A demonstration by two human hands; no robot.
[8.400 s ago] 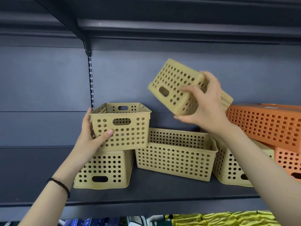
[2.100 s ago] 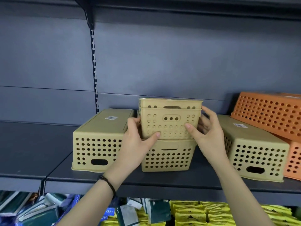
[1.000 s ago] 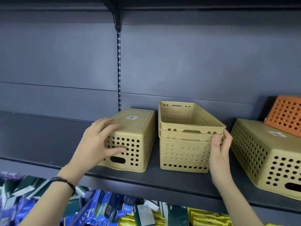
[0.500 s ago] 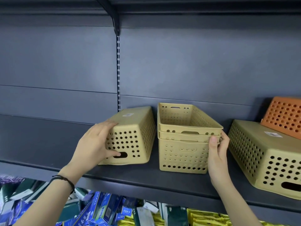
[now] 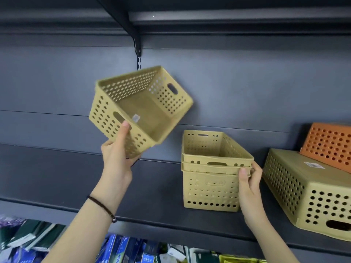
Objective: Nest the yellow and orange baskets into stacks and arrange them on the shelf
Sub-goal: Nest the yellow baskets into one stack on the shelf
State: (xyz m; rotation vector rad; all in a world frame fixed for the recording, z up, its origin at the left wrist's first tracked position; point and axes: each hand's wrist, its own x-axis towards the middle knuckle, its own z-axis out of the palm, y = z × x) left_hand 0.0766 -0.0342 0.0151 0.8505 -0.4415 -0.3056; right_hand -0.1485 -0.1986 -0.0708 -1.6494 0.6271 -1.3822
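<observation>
Raising tilted yellow basket (image 5: 140, 109), left hand (image 5: 117, 154) | right hand (image 5: 248, 179) gripping nested stack (image 5: 210, 186)

blue pkgs (image 5: 114, 249) lower shelf, green pkgs (image 5: 24, 234) at left, yellow pkgs (image 5: 241, 260)

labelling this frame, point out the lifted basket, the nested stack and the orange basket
lifted basket (image 5: 144, 112), head view, on its inner floor
nested stack (image 5: 210, 190), head view, on the lower basket's front wall
orange basket (image 5: 330, 143), head view, on its perforated side

The scene is seen from a single head-worn camera, aimed forward and slightly upward at close range toward the dark shelf (image 5: 163, 215) and its back panel.
</observation>
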